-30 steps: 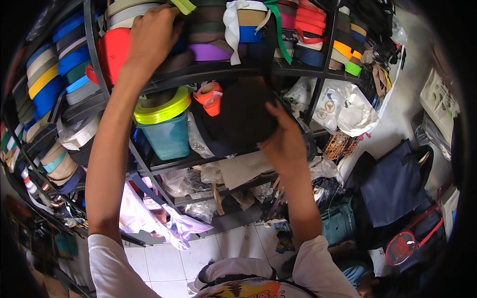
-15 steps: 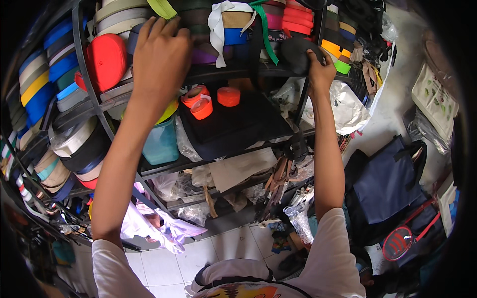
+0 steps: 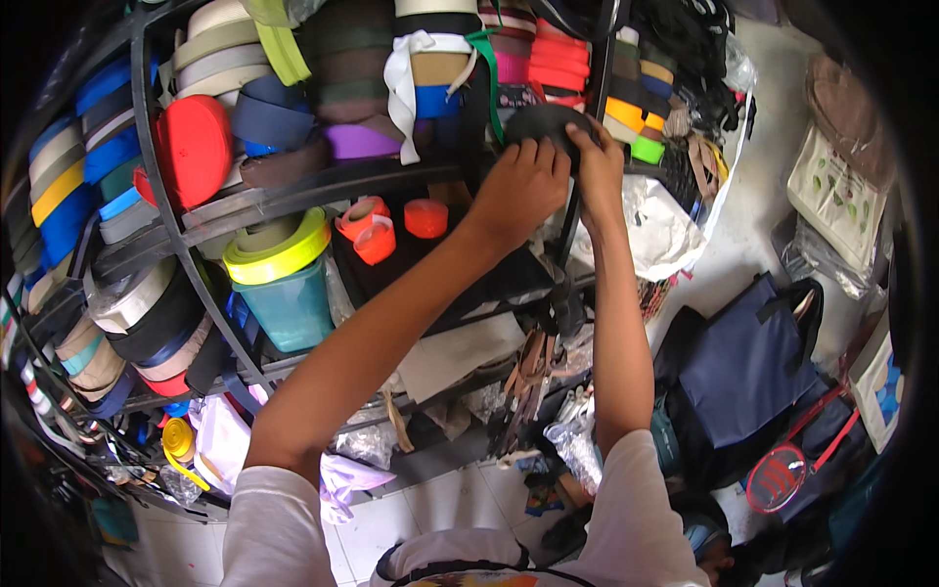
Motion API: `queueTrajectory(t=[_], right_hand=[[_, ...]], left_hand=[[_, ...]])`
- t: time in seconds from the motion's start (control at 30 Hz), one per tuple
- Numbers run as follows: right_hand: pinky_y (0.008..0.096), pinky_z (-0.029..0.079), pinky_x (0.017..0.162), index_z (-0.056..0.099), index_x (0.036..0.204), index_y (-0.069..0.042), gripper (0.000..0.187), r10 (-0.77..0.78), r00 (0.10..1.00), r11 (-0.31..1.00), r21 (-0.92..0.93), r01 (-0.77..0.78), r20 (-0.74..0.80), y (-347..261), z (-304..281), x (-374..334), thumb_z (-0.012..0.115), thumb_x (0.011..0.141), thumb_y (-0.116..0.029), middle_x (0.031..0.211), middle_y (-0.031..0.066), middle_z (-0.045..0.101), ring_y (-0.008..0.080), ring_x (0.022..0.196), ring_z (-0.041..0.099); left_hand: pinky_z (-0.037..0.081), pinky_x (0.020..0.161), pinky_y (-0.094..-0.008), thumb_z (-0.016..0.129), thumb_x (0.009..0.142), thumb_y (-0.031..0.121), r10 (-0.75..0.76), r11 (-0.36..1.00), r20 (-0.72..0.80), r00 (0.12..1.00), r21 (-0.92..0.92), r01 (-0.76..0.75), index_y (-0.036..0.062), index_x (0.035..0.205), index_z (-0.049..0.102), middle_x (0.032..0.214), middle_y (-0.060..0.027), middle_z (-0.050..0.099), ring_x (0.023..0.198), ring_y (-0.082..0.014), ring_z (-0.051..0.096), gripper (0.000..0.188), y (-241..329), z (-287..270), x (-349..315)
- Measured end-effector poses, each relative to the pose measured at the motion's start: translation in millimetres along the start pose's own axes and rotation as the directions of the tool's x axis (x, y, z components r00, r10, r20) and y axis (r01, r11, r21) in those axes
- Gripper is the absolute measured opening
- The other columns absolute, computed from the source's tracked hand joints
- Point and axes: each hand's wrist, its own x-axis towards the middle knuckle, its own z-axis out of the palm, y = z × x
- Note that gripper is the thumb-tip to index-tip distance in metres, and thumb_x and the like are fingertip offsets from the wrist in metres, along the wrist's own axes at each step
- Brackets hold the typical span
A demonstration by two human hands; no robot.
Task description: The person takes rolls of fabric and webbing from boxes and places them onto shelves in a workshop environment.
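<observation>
A flat black roll of strap [image 3: 541, 124] is tilted at the front of the upper shelf, and both hands are on it. My right hand [image 3: 599, 168] grips its right edge, with the fingers bent around the rim. Across from the left, my left hand [image 3: 523, 191] has its curled fingers pressed on the roll's lower edge; its fingertips are partly hidden. Just left of the roll hang a narrow green ribbon [image 3: 486, 73] and a white strap [image 3: 402, 98]. Stacked red rolls [image 3: 558, 67] stand behind it.
The black metal shelf [image 3: 264, 203] carries many strap rolls, including a large red roll [image 3: 195, 149]. Below are small orange rolls [image 3: 425, 218] and a teal bin [image 3: 286, 308] topped by a yellow roll. A dark blue bag [image 3: 748, 362] lies at the right.
My left hand has left the yellow-green strip at the upper left and moved right and down to the black roll. My right hand has shifted slightly left, still holding the roll.
</observation>
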Motion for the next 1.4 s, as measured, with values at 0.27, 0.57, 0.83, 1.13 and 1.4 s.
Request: queueTrajectory(t=[0.27, 0.57, 0.83, 1.13, 1.4], right_hand=[[0.0253, 0.051, 0.071, 0.048, 0.138, 0.002, 0.063, 0.176, 0.953, 0.981, 0.036, -0.191, 0.247, -29, -37, -20, 0.073, 0.084, -0.018, 0.114, 0.0097, 0.065, 0.0131, 0.091, 0.062], [0.0277, 0.056, 0.079, 0.056, 0.124, 0.006, 0.041, 0.242, 0.941, 0.912, 0.277, -0.304, 0.235, -22, -61, -83, 0.066, 0.092, -0.018, 0.115, 0.0095, 0.062, 0.0138, 0.088, 0.064], [0.0261, 0.061, 0.073, 0.041, 0.138, 0.009, 0.048, 0.333, 0.908, 0.813, 0.41, -0.413, 0.255, 2, -103, -159, 0.058, 0.096, -0.008, 0.108, 0.0125, 0.065, 0.0121, 0.072, 0.067], [0.0332, 0.046, 0.103, 0.034, 0.145, 0.005, 0.095, 0.243, 0.895, 0.918, 0.208, -0.337, 0.375, 16, -107, -197, 0.086, 0.067, -0.005, 0.144, 0.0158, 0.043, 0.0242, 0.128, 0.049], [0.0397, 0.036, 0.111, 0.035, 0.143, 0.009, 0.101, -0.013, 0.895, 0.996, 0.082, -0.027, 0.446, 10, -79, -177, 0.089, 0.064, -0.022, 0.138, 0.0185, 0.049, 0.0278, 0.128, 0.049]], left_hand=[[0.051, 0.081, -0.0321, 0.062, 0.072, 0.011, -0.037, 0.996, -0.184, 0.982, -0.086, 0.022, -0.0008, 0.099, 0.062, 0.109, -0.0142, 0.064, 0.096, -0.0255, 0.06, 0.029, 3, 15, -13], [0.048, 0.096, -0.0451, 0.06, 0.076, 0.019, 0.007, 0.994, -0.364, 0.931, -0.097, -0.045, -0.0026, 0.098, 0.066, 0.105, -0.0176, 0.068, 0.102, -0.0327, 0.064, 0.032, 29, -8, -38], [0.046, 0.1, -0.0478, 0.059, 0.07, 0.02, 0.008, 0.951, -0.204, 0.979, -0.301, -0.07, -0.0045, 0.101, 0.068, 0.108, -0.0176, 0.067, 0.109, -0.035, 0.061, 0.04, 77, -48, -85], [0.044, 0.105, -0.0474, 0.06, 0.068, 0.021, 0.092, 0.903, -0.055, 0.994, -0.416, -0.107, -0.0036, 0.102, 0.068, 0.111, -0.0152, 0.066, 0.113, -0.0324, 0.06, 0.043, 90, -48, -122], [0.041, 0.108, -0.045, 0.063, 0.068, 0.025, -0.006, 0.913, -0.052, 0.999, -0.408, -0.016, 0.0006, 0.106, 0.067, 0.116, -0.0107, 0.063, 0.117, -0.0301, 0.057, 0.045, 63, -70, -117]])
